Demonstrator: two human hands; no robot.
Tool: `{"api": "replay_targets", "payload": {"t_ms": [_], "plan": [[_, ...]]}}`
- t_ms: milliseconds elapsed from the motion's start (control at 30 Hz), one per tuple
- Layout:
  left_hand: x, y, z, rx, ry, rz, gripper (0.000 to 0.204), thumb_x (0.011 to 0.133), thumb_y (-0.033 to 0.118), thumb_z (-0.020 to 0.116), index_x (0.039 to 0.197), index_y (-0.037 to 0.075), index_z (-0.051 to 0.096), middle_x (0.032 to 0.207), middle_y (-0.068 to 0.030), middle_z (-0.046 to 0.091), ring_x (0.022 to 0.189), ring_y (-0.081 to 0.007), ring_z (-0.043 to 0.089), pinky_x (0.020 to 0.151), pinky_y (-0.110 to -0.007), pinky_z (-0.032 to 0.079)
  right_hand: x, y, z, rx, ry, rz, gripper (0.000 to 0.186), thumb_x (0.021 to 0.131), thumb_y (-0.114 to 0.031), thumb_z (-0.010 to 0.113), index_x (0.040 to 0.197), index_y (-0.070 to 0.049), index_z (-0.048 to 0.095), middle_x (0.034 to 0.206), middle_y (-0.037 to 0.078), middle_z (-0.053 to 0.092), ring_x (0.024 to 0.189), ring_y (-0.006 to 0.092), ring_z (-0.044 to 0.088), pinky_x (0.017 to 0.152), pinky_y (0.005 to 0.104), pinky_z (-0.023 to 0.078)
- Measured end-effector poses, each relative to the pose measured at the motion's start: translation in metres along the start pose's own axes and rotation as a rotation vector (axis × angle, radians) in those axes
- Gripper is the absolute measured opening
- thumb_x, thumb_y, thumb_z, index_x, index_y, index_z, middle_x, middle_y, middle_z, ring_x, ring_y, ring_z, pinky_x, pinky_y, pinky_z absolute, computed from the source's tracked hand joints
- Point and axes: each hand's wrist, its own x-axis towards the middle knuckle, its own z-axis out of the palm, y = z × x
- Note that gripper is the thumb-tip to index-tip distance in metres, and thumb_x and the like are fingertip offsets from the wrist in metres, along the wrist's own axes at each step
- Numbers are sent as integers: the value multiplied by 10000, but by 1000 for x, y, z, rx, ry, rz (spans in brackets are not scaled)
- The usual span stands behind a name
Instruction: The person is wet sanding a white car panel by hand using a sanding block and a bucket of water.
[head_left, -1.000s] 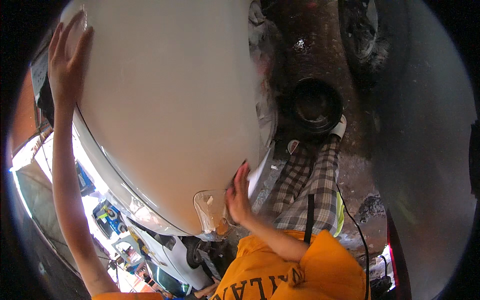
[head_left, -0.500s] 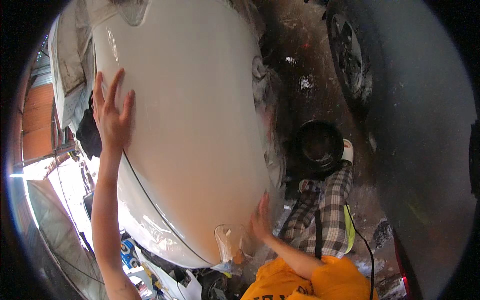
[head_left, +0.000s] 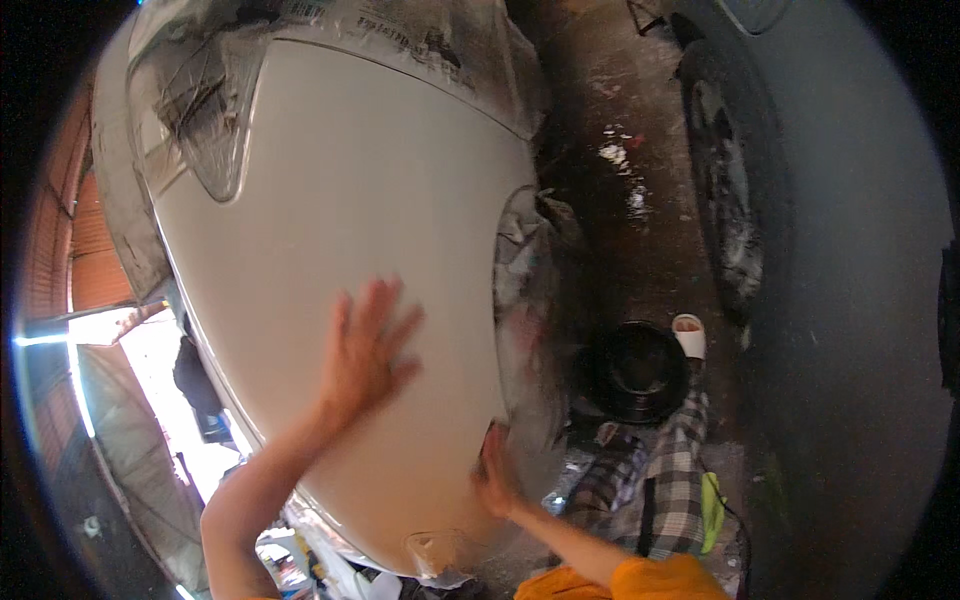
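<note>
A glossy white car body panel (head_left: 330, 220) curves across the middle. My left hand (head_left: 368, 345) is over its face, fingers spread and somewhat blurred, with nothing visible in it. At the panel's right, lower side, my right hand (head_left: 495, 480) rests against the surface with its fingers held together, pointing up. A dark edge shows along those fingers; what it belongs to is too small to make out. Wrinkled masking plastic (head_left: 515, 270) covers the wheel arch above the right hand. Near the panel's lower end is a small film-covered recess (head_left: 437, 550).
A black round basin (head_left: 638, 370) stands on the wet floor (head_left: 600, 130) beside my sandalled foot (head_left: 689, 335). A dark grey car (head_left: 840, 300) with its wheel (head_left: 725, 180) bounds the right side. Masking film (head_left: 400, 40) covers the car above the panel.
My left hand has moved off the panel's left edge, rightward and down to its middle. My right hand is slightly lower and further left. The view has shifted, showing more masking film.
</note>
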Motion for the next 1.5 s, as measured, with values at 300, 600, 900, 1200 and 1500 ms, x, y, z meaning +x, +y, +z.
{"api": "replay_targets", "payload": {"t_ms": [300, 600, 900, 1200, 1500], "plan": [[60, -345, -141, 383, 611, -405, 527, 994, 420, 566, 1494, 266, 500, 1644, -129, 270, 1518, -337, 238, 1211, -564, 169, 242, -47, -70, -70, 73, -80, 935, 896, -212, 660, 1599, -18, 75, 1673, 230, 24, 1542, 422, 56, 1201, 637, 100], [89, -373, -128, 69, 754, -256, 417, 979, 219, 620, 1395, 191, 618, 1618, -129, 332, 1496, -304, 295, 1218, -478, 232, 451, 20, -154, -106, 187, 112, 754, 1003, -176, 511, 1595, -4, 77, 1670, 209, 88, 1547, 378, 56, 1223, 601, 63], [59, -351, -152, 150, 569, -458, 460, 991, 195, 585, 1436, 82, 552, 1570, -150, 413, 1486, -317, 304, 1223, -463, 185, 351, -71, -107, 93, -42, 105, 853, 923, -70, 569, 1597, 1, 50, 1670, 237, 6, 1545, 405, 7, 1240, 542, 64], [94, -339, -150, 218, 583, -370, 470, 1026, 263, 528, 1449, 59, 524, 1621, -151, 318, 1503, -318, 265, 1229, -494, 189, 545, 39, -172, 79, 145, 327, 720, 1052, -255, 422, 1583, 35, 32, 1659, 261, 10, 1541, 395, 68, 1231, 545, 132], [95, -337, -144, 55, 625, -436, 520, 1025, 295, 546, 1473, 37, 485, 1604, -154, 346, 1505, -315, 253, 1237, -488, 183, 608, 77, -237, 69, -10, 394, 666, 1073, -260, 326, 1595, -12, -5, 1667, 234, -16, 1553, 334, 33, 1231, 540, 104]]}}
